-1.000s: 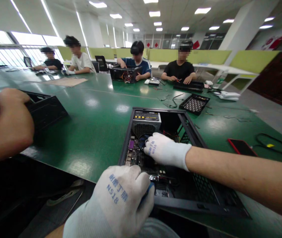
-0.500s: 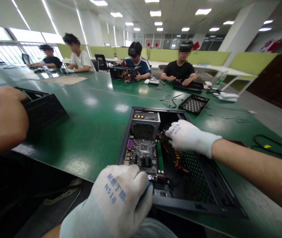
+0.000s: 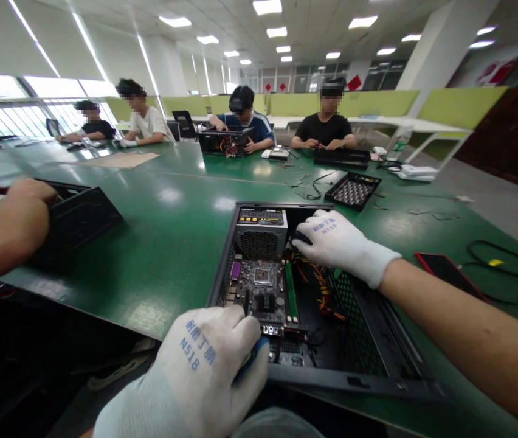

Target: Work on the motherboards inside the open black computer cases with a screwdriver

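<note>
An open black computer case (image 3: 354,381) lies in front of me, a motherboard (image 3: 262,292) inside it. My left hand (image 3: 213,359), in a white glove, is closed around a blue object (image 3: 259,348) at the near left edge of the case; most of this object is hidden by the fingers. Over the far part of the case, my gloved right hand (image 3: 332,240) has its fingers closed on a dark piece (image 3: 303,237) beside the power supply (image 3: 262,234). What that piece is, I cannot make out. Below this hand hang bundled coloured cables (image 3: 321,289). A green memory stick (image 3: 290,292) stands on the motherboard.
The case rests on a green table (image 3: 168,243). A red-edged dark panel (image 3: 448,274) and a black cable (image 3: 505,249) lie to the right. Beyond the case sits a black tray (image 3: 352,191). A co-worker's arm (image 3: 8,231) and another case (image 3: 86,219) are at left.
My right hand has shifted left and slightly away from me, closer to the power supply, carrying the dark piece. The left hand keeps its grip on the blue object. The view has shifted a little.
</note>
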Available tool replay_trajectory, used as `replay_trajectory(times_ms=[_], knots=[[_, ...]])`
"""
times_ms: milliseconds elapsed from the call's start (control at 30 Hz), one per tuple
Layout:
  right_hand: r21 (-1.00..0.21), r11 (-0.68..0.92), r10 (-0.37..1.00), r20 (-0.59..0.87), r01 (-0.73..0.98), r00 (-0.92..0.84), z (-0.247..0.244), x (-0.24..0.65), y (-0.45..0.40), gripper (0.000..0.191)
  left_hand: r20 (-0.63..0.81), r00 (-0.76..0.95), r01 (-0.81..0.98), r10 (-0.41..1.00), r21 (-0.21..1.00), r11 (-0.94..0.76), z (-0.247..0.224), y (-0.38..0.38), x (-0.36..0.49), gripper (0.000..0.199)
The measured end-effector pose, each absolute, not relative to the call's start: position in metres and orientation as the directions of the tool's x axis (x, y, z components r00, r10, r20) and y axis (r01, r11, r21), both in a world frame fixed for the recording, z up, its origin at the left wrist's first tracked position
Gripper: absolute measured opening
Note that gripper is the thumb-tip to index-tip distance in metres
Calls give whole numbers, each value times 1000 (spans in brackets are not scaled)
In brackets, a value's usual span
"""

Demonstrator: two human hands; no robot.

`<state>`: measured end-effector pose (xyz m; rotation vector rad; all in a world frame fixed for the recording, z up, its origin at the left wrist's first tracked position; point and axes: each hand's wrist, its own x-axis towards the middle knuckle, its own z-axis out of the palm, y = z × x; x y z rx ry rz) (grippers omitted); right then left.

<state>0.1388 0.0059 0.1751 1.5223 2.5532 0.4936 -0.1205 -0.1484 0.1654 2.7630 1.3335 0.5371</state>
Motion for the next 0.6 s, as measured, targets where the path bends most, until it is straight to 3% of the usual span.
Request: replay_trajectory(times_ms=[100,167,233,367,600], knots=[[72,435,867,237,898,-439,177,156,-12,45,221,571,771,791,185,-609,170,-147,-119,21],[-121,422,880,293,899,-374,177,165,-22,43,167,587,769,792,192,-610,176,-142,-115,20],[-232,411,889,315,882,-331,175,170,-29,40,118,626,749,771,187,-636,183,-131,-108,17],[-290,434,876,357,853,-324,171,172,-34,37,16,695,714,719,103,-693,186,-86,-86,13],[-327,454,868,372,829,-328,169,178,-38,37,-364,614,719,700,-106,-687,163,0,-49,37]])
